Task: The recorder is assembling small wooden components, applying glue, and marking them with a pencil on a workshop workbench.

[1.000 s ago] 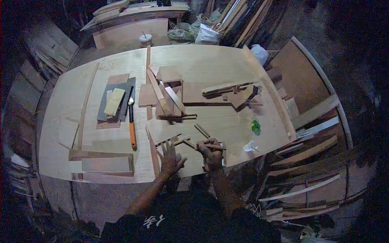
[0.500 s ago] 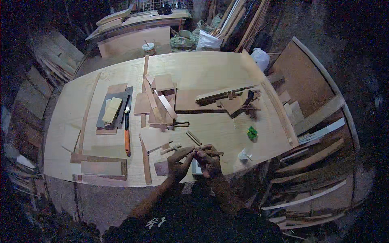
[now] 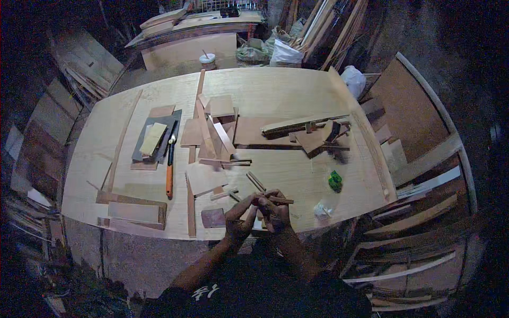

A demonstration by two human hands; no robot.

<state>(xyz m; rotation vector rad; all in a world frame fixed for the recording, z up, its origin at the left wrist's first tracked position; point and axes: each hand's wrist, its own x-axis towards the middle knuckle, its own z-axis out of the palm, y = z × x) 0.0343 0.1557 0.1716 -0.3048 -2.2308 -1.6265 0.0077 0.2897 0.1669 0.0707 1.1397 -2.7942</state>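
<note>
My right hand (image 3: 277,214) is closed around a short wooden stick (image 3: 284,201), whose end juts out to the right. Fingertips of my left hand (image 3: 239,217) are pinched together and meet those of the right hand; whatever is between them is too small to make out. Just beyond the hands, thin wooden sticks (image 3: 256,181) lie side by side on the pale wooden tabletop (image 3: 297,180). A small pale box-like piece (image 3: 258,222) shows partly between my wrists. Left of my left hand sits a square brownish block (image 3: 213,218), with small wood offcuts (image 3: 220,194) above it.
An orange-handled cutter (image 3: 169,180) lies beside a stack of sanding sheets and blocks (image 3: 154,139). Wood scraps (image 3: 217,132) are heaped mid-table, with more pieces (image 3: 313,139) at right. A green crumpled item (image 3: 334,181) and a clear plastic bag (image 3: 322,210) rest near the right edge.
The whole scene has shifted slightly to the right in the picture as my head turned. Both hands stay together at the stick, with only slight finger movement.
</note>
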